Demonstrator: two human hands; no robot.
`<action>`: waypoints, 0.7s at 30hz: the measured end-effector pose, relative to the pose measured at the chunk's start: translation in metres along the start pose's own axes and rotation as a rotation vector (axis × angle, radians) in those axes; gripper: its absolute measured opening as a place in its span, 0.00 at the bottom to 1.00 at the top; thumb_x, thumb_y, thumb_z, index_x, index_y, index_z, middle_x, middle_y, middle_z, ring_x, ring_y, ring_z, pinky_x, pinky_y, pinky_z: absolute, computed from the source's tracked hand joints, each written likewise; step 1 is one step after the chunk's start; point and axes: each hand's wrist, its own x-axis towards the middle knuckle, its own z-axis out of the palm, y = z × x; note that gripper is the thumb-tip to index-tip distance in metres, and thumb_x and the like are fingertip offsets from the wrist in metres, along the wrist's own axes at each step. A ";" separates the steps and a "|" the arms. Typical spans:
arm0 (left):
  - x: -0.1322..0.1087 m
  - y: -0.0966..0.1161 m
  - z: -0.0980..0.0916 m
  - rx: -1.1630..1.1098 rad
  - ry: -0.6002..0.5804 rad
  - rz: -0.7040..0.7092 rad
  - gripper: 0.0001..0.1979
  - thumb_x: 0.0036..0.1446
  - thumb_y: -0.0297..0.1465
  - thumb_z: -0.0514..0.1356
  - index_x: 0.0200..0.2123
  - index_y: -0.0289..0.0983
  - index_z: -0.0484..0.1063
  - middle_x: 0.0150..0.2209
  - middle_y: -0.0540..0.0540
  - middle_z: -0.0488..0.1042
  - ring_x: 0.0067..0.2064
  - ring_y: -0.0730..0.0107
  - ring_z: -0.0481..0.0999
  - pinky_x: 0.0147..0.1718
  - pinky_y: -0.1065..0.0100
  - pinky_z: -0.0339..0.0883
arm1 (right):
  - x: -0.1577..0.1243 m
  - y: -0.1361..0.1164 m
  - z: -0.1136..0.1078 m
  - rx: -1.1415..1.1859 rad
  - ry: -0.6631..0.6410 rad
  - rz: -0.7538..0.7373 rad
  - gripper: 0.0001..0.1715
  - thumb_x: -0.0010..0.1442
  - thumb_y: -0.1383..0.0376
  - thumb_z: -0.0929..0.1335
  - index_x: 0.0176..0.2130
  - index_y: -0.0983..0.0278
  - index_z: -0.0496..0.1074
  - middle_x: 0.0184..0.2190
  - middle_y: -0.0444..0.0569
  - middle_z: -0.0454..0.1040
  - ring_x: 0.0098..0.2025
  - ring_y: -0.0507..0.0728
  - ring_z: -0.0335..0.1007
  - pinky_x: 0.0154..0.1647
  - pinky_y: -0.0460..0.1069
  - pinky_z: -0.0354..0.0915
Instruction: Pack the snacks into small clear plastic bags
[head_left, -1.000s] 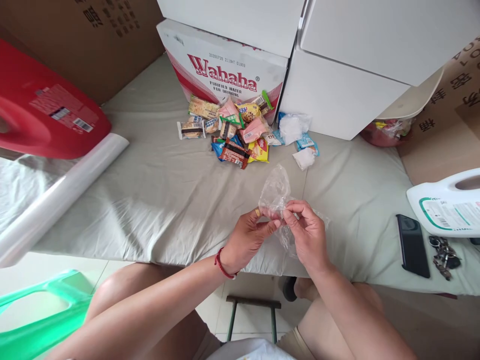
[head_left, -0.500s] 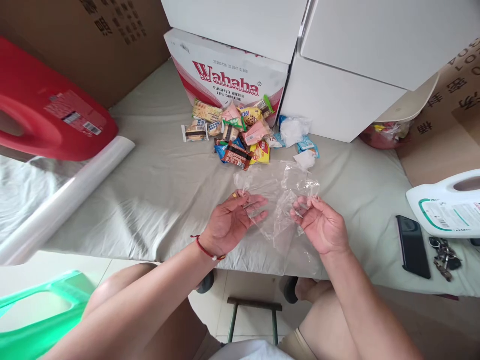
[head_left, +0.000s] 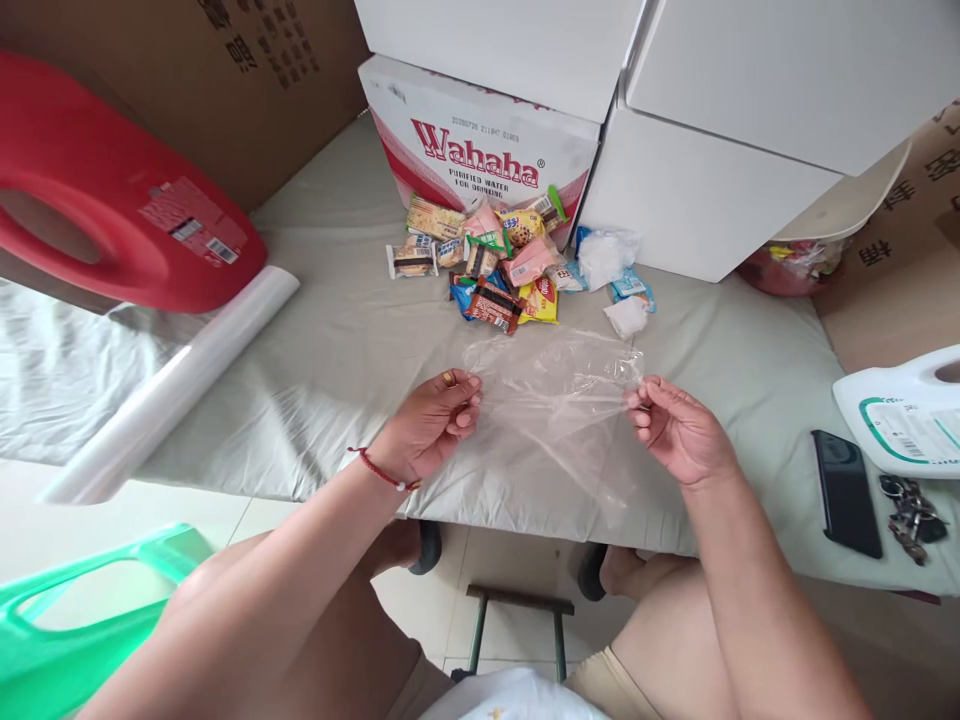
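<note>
A clear plastic bag [head_left: 555, 400] is stretched between my two hands above the cloth-covered surface. My left hand [head_left: 439, 415], with a red cord bracelet at the wrist, pinches the bag's left edge. On the other side my right hand [head_left: 675, 420] has its fingers closed on the bag's right edge. Beyond the bag lies a pile of small wrapped snacks [head_left: 491, 300] against a white and red Wahaha box [head_left: 480, 150]. Just right of the pile are white crumpled packets [head_left: 602, 258].
At left stand a red jug [head_left: 135, 190] and a roll of clear plastic [head_left: 176, 385]. A green plastic item [head_left: 90, 640] is at lower left. On the right lie a phone [head_left: 847, 495], keys [head_left: 913, 520] and a white bottle [head_left: 900, 410]. White boxes [head_left: 697, 190] stand behind.
My hands have moved apart, pulling the bag wider and flatter between them. My fingers, spread before, are now closed on its edges. The view has shifted slightly.
</note>
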 end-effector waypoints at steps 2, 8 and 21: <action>0.005 0.006 -0.006 0.108 0.008 0.026 0.14 0.51 0.24 0.73 0.33 0.35 0.69 0.23 0.55 0.69 0.17 0.85 0.61 0.14 0.81 0.49 | 0.005 -0.007 -0.008 -0.049 0.028 -0.004 0.21 0.44 0.60 0.85 0.32 0.64 0.77 0.30 0.44 0.77 0.26 0.47 0.70 0.21 0.38 0.70; 0.024 0.014 -0.015 0.316 0.102 0.142 0.14 0.53 0.25 0.72 0.33 0.37 0.67 0.21 0.55 0.67 0.20 0.81 0.64 0.17 0.78 0.52 | 0.021 -0.017 -0.023 -0.179 0.141 -0.048 0.19 0.43 0.62 0.84 0.31 0.64 0.77 0.30 0.44 0.78 0.27 0.47 0.70 0.19 0.37 0.67; 0.008 -0.009 -0.005 1.121 0.058 1.427 0.24 0.44 0.14 0.56 0.42 0.42 0.70 0.47 0.44 0.74 0.47 0.59 0.75 0.47 0.54 0.69 | 0.021 -0.006 -0.003 -0.168 0.167 0.030 0.18 0.43 0.63 0.83 0.30 0.63 0.75 0.28 0.49 0.82 0.22 0.47 0.68 0.17 0.37 0.66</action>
